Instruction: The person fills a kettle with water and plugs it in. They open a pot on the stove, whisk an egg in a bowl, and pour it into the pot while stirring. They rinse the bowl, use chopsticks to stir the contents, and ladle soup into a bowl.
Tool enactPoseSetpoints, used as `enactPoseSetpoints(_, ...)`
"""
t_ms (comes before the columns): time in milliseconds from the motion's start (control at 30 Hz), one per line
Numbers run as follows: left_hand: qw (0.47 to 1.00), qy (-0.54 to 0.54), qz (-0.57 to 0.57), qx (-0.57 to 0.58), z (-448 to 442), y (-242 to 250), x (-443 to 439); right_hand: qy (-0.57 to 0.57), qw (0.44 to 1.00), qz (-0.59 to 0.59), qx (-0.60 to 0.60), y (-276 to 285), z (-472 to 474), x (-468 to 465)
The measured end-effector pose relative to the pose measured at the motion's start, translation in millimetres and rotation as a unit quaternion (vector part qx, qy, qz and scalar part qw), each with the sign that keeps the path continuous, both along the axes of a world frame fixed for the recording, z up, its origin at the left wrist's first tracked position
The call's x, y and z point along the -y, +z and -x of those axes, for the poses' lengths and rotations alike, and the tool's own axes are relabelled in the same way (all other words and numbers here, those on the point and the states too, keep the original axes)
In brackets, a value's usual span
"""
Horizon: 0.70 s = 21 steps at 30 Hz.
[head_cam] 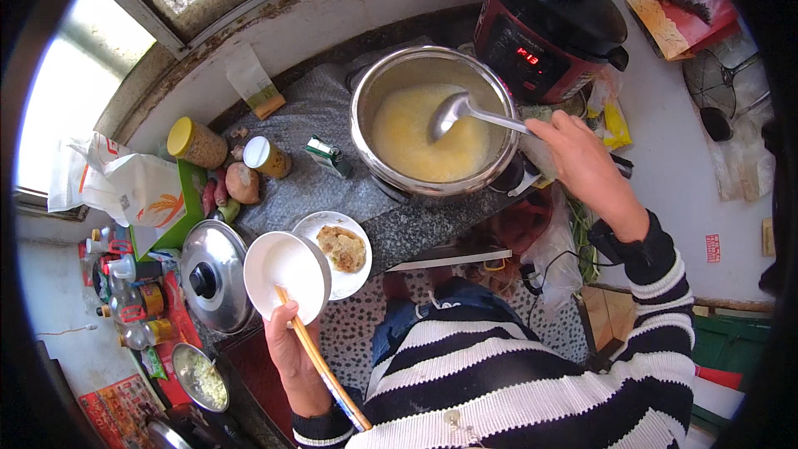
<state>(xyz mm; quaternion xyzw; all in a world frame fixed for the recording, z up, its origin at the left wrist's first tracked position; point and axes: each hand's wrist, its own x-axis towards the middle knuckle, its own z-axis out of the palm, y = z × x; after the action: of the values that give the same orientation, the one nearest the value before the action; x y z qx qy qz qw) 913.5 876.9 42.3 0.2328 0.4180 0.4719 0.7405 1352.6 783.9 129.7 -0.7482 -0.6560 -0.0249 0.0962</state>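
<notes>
My right hand (583, 159) grips the handle of a steel ladle (452, 113). Its bowl rests partly in a pale yellow porridge-like liquid (418, 146), inside a shiny metal pot (371, 159). In my left hand (290, 349) I hold a white bowl (280, 262), tilted, with no food visible in it. The thumb also pins a pair of wooden chopsticks (318, 355) against the bowl's rim. Just beyond the bowl, and partly hidden by it, a white plate (312, 227) bears a browned piece of food (341, 249).
A red-and-black electric pressure cooker (542, 31) with a lit display stands behind the pot, to the right. Leftward on the counter are a metal lid (215, 280), yellow-lidded jar (198, 142), smaller jar (268, 157) and green box (327, 156). A bowl of chopped vegetables (202, 377) sits lower left.
</notes>
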Motion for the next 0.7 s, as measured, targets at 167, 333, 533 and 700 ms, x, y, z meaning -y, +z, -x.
enactPoseSetpoints(167,1.000,-0.013,0.008,-0.016,0,-1,-4,-0.008,0.998,0.060,0.024,26,9,22)
enactPoseSetpoints(333,1.000,-0.020,0.002,0.000,5,-1,-6,0.013,0.995,0.095,-0.013,32,17,23)
enactPoseSetpoints(533,1.000,-0.005,0.006,0.013,12,0,-6,0.037,0.993,0.013,-0.110,-11,23,-21)
enactPoseSetpoints(700,1.000,0.010,0.012,-0.001,23,2,-3,0.017,0.997,-0.016,-0.074,-38,10,-61)
